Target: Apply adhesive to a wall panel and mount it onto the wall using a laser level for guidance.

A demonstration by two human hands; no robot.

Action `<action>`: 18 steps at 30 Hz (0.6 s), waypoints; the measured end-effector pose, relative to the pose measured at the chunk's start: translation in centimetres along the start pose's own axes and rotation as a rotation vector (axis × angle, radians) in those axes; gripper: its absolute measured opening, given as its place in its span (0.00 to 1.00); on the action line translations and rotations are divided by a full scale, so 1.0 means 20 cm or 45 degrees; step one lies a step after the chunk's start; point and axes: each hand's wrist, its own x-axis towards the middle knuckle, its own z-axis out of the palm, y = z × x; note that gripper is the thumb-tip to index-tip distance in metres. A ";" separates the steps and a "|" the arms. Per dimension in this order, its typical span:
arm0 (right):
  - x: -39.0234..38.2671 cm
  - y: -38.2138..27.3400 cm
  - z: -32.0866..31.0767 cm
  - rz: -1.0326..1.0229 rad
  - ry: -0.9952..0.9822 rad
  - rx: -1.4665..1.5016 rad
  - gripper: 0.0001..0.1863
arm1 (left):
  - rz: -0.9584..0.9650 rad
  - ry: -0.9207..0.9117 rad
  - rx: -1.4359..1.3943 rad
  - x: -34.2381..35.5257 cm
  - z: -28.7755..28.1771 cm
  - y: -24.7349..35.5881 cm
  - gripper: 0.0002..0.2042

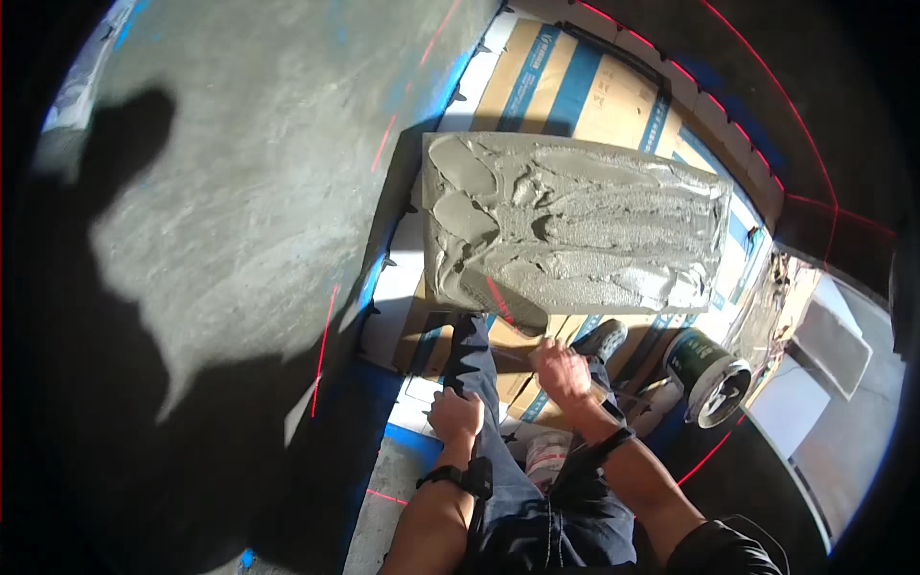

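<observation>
Cardboard (618,101) is overlapped by a mortar-coated slab (585,225), judged heavy, best edge-held; trowel (508,311) is clamped in right grip (563,374), left grip (456,415) curled closed.

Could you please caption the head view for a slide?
Bare right hand holding a flat grey trowel over a rectangular slab coated in grey mortar.
</observation>
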 end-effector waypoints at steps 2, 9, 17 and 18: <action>0.01 0.12 -0.09 0.103 0.054 0.003 0.15 | -0.010 -0.007 -0.002 -0.02 -0.02 0.04 0.21; -0.11 0.11 -0.04 0.119 0.138 0.323 0.18 | -0.029 -0.001 0.087 -0.04 -0.01 0.06 0.21; -0.09 0.61 -0.03 -0.035 0.337 -0.169 0.15 | 0.042 0.054 0.139 -0.07 -0.01 0.13 0.21; -0.13 0.57 -0.03 0.116 0.326 0.006 0.15 | 0.041 0.074 0.156 -0.07 -0.02 0.12 0.21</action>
